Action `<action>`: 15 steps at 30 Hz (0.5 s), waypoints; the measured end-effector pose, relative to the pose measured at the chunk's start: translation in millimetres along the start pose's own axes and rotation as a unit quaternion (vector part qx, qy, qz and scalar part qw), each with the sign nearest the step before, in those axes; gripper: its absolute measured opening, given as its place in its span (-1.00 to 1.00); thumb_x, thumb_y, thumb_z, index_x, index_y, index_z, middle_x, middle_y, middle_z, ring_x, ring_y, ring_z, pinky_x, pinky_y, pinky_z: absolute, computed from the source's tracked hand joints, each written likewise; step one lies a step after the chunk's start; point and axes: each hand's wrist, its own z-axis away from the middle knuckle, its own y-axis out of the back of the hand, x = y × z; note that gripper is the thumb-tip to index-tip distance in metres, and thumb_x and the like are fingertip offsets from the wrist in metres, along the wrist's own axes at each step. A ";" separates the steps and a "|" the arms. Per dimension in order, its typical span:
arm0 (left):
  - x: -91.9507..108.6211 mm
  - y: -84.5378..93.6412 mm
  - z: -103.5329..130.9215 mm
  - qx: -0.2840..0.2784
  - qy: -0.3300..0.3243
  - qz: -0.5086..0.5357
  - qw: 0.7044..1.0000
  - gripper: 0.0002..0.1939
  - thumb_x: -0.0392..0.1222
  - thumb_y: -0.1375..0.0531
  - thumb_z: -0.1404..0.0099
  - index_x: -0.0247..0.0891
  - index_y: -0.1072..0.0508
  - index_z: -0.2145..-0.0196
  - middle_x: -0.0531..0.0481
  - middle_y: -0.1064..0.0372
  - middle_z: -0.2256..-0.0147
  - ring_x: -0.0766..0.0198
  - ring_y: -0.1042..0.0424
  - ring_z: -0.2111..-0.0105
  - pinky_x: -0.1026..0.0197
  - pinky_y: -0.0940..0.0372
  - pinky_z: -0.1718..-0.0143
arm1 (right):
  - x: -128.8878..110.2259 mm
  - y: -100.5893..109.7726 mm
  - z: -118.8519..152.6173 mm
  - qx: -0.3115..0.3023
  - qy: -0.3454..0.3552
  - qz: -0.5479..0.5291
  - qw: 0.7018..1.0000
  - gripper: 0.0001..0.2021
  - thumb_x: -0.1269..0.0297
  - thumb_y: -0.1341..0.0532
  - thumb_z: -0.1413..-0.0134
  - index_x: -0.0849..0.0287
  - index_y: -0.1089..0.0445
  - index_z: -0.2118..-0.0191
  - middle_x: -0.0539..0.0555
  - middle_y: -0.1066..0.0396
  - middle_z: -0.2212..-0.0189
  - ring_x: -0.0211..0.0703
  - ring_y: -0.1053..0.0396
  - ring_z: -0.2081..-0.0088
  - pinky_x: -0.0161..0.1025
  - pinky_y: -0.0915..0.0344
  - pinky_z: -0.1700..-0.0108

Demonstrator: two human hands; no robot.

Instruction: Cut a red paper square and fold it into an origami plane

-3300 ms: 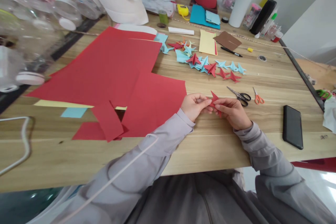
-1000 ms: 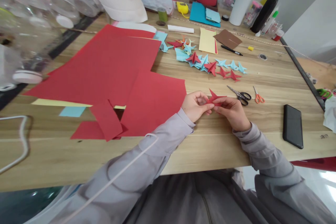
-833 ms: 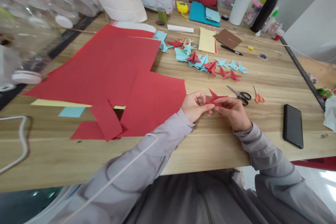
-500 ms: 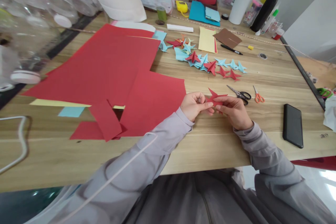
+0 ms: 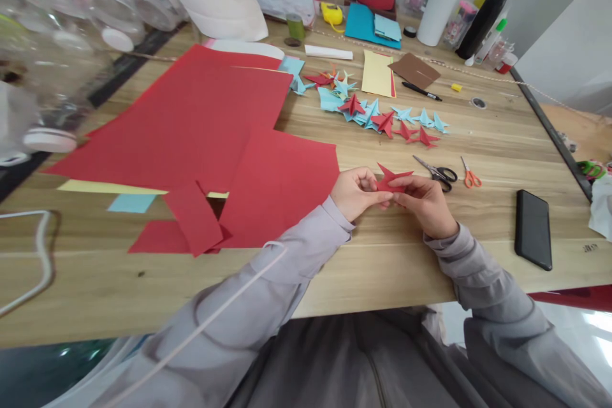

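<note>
Between my two hands is a folded red paper figure (image 5: pixel 393 180) with pointed tips, partly covered by my fingers. My left hand (image 5: pixel 356 193) pinches its left side, and my right hand (image 5: pixel 425 203) grips its right side between thumb and fingers. Large red paper sheets (image 5: pixel 191 121) lie to the left, one reaching under my left wrist. Beyond my hands, several folded red paper figures (image 5: pixel 384 122) and light blue ones (image 5: pixel 369 112) sit in a loose row. Black-handled scissors (image 5: pixel 437 172) lie just past my right hand, beside small orange scissors (image 5: pixel 470 175).
A black phone (image 5: pixel 533 228) lies at the right. Farther back are yellow paper (image 5: pixel 377 73), brown paper (image 5: pixel 415 70), a black pen (image 5: pixel 421 90) and a yellow tape measure (image 5: pixel 331 13). Clear plastic bottles (image 5: pixel 62 32) crowd the left, and a white cable (image 5: pixel 43 255) lies at the near left.
The red paper figure has tilted slightly in my fingers, and its upper tip has shifted a little left. My fingertips have drawn closer together. Everything else lies as before.
</note>
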 end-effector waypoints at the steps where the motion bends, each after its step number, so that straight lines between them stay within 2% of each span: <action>1: 0.2 -0.2 0.2 0.001 0.001 -0.003 1.000 -0.43 -0.11 -0.51 0.40 -0.31 -0.19 0.62 0.06 -0.35 0.73 0.28 -0.43 0.68 0.30 -0.38 0.64 | -0.2 -0.6 0.1 -0.002 0.004 0.012 1.000 -0.79 0.29 -0.42 0.24 0.14 -0.53 0.36 -0.01 -0.49 0.48 -0.30 -0.33 0.51 -0.27 -0.32 0.40; 6: 3.1 1.0 1.0 -0.017 0.015 0.020 1.000 -0.41 -0.10 -0.51 0.37 -0.29 -0.14 0.62 0.09 -0.33 0.73 0.27 -0.43 0.69 0.30 -0.38 0.65 | 2.2 2.4 -0.5 -0.017 0.001 0.006 1.000 -0.78 0.28 -0.41 0.21 0.13 -0.53 0.32 0.00 -0.50 0.46 -0.30 -0.33 0.50 -0.27 -0.30 0.41; 15: 6.6 3.1 -2.2 -0.015 0.037 0.070 0.997 -0.62 -0.35 -0.37 0.02 -0.30 -0.15 0.53 0.04 -0.39 0.64 0.14 -0.54 0.54 0.25 -0.43 0.51 | -1.0 5.4 -2.9 0.011 -0.036 -0.069 0.997 -0.77 0.28 -0.40 0.24 0.12 -0.54 0.33 0.00 -0.49 0.49 -0.27 -0.35 0.49 -0.23 -0.30 0.39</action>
